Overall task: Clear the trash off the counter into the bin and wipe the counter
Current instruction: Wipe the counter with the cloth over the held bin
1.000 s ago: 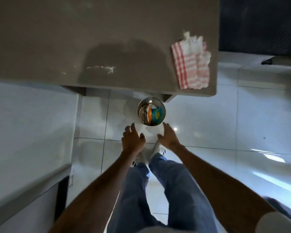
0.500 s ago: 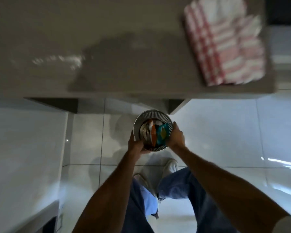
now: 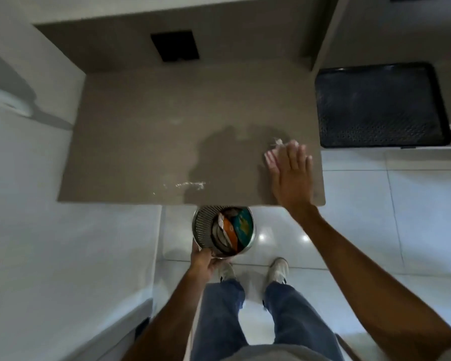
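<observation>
While the left hand (image 3: 206, 261) grips the near rim of the mesh bin (image 3: 223, 230) and holds it just below the front edge of the worktop (image 3: 146, 142), the right hand (image 3: 290, 175) lies flat on the red-and-white cloth (image 3: 271, 156) at the worktop's right end, fingers spread and pressed down over it rather than curled around it. The bin, held clear of the tiled floor (image 3: 375, 217), already carries wrappers (image 3: 235, 227) in orange and teal. A streak of pale crumbs (image 3: 190, 184) sits near the front edge, left of the right hand and just above the bin's mouth.

The likely risk is in the sweep: if the cloth pushes the crumbs off at the wrong spot, or the bin sits too far under the edge, they could fall onto the floor and the person's shoes (image 3: 279, 269). A one-handed grip on the rim could also let the bin tip.

Most of the cloth is hidden beneath the palm; only a corner and a frayed tip show. The bin's far rim is cut off by the worktop edge, and its base cannot be seen. A dark tray (image 3: 380, 105) at right looks bare, though its surface is hard to read.
</observation>
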Demonstrator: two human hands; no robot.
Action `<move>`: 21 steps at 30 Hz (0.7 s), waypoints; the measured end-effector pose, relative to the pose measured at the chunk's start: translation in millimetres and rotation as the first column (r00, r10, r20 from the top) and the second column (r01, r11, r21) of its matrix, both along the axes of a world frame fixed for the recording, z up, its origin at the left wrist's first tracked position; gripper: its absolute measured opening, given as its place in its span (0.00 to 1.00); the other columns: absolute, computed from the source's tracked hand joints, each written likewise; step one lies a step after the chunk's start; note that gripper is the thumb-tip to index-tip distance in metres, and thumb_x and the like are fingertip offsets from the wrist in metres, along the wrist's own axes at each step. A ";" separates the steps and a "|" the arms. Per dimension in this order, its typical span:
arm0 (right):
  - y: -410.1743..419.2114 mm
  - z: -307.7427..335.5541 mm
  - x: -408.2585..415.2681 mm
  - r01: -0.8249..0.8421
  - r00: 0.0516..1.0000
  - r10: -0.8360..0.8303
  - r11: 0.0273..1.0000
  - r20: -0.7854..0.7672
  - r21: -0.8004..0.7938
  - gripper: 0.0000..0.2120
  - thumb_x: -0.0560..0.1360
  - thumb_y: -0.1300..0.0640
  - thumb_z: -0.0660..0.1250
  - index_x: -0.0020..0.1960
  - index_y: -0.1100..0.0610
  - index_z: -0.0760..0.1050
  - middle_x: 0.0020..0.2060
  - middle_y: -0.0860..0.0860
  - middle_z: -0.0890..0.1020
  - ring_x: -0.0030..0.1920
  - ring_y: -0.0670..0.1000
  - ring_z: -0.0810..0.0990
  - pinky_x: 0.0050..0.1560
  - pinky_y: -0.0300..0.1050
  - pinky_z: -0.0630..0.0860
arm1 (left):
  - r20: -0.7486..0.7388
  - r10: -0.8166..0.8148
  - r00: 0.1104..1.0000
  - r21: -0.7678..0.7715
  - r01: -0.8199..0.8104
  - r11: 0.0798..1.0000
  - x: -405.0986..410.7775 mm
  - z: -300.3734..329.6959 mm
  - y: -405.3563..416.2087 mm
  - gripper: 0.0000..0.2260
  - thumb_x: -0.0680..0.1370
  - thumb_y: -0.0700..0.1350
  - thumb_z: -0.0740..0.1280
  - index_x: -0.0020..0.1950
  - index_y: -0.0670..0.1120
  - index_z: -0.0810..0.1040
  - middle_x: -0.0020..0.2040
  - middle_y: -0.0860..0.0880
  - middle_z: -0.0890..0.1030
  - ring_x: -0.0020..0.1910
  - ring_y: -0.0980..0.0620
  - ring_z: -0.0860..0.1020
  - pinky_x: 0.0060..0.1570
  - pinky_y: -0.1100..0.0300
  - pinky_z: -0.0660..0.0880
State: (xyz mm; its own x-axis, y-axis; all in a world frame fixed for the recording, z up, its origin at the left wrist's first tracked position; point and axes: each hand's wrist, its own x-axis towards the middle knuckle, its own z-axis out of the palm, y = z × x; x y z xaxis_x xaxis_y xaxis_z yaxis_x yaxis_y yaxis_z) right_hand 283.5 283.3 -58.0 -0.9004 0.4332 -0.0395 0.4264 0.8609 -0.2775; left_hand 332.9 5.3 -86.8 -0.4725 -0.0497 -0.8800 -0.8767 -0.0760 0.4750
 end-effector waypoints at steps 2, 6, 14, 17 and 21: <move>-3.6 -7.2 -22.9 -0.013 0.995 0.010 1.000 0.103 0.025 0.35 0.85 0.38 0.44 0.84 0.59 0.49 0.83 0.61 0.53 0.83 0.64 0.50 0.82 0.63 0.50 | 0.009 0.028 1.000 0.006 -0.028 1.000 -7.9 2.1 -3.9 0.25 0.84 0.33 0.62 0.79 0.50 0.67 0.73 0.35 0.75 0.69 0.27 0.75 0.64 0.24 0.74; -43.9 -5.0 -104.7 -0.052 0.993 0.053 0.999 0.105 -0.015 0.37 0.83 0.36 0.41 0.84 0.58 0.48 0.83 0.60 0.52 0.83 0.62 0.49 0.83 0.60 0.46 | 0.029 -0.003 1.000 0.021 0.002 1.000 -39.2 -6.8 -22.2 0.22 0.83 0.39 0.68 0.75 0.51 0.71 0.70 0.39 0.79 0.66 0.33 0.79 0.55 0.28 0.81; -106.3 -7.8 -312.9 -0.203 0.973 0.205 0.979 0.103 -0.031 0.38 0.81 0.35 0.39 0.84 0.56 0.48 0.83 0.59 0.51 0.83 0.63 0.47 0.82 0.62 0.44 | 0.110 0.024 0.994 0.070 -0.032 0.997 -90.4 -45.5 -80.2 0.29 0.81 0.31 0.64 0.78 0.54 0.68 0.71 0.39 0.78 0.67 0.33 0.79 0.53 0.32 0.83; -135.6 -5.3 -376.0 -0.340 0.936 0.340 0.940 0.095 -0.015 0.37 0.82 0.36 0.43 0.84 0.55 0.49 0.83 0.57 0.53 0.83 0.61 0.49 0.82 0.61 0.44 | 0.128 0.028 0.991 0.066 -0.037 0.997 -97.9 -56.3 -101.0 0.32 0.81 0.27 0.57 0.72 0.61 0.72 0.69 0.40 0.79 0.65 0.33 0.80 0.52 0.31 0.83; -174.8 -2.9 -437.3 -0.636 0.771 0.630 0.771 0.097 0.044 0.35 0.84 0.37 0.44 0.84 0.55 0.48 0.83 0.56 0.53 0.83 0.59 0.50 0.83 0.59 0.46 | 0.129 0.001 0.992 0.096 -0.013 0.995 -105.8 -69.4 -124.5 0.33 0.81 0.27 0.55 0.72 0.63 0.72 0.69 0.43 0.80 0.62 0.35 0.82 0.53 0.26 0.80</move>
